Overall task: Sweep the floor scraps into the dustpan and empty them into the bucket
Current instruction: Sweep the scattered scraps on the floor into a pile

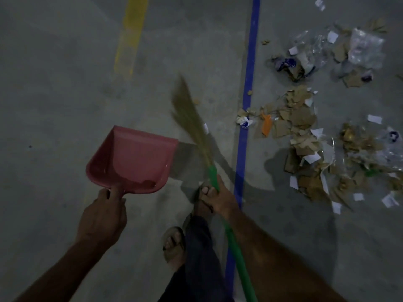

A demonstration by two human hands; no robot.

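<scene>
pink dustpan [133, 158], green-handled broom [197, 136], no legible writing

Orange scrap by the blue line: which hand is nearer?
Right. The right hand, gripping the green broom handle, sits below-left of the orange scrap, just across the blue line. The left hand, holding the pink dustpan, is farther left.

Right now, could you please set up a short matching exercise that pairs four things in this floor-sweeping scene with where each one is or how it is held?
Things:
1. pink plastic dustpan
2. green-handled grass broom
3. pile of cardboard and paper scraps
4. yellow painted floor stripe

States or places:
A. right of the blue floor line
B. gripped by the right hand
C. far floor, left of the blue line
D. held by the left hand, empty

Pairs: 1-D, 2-B, 3-A, 4-C
</scene>
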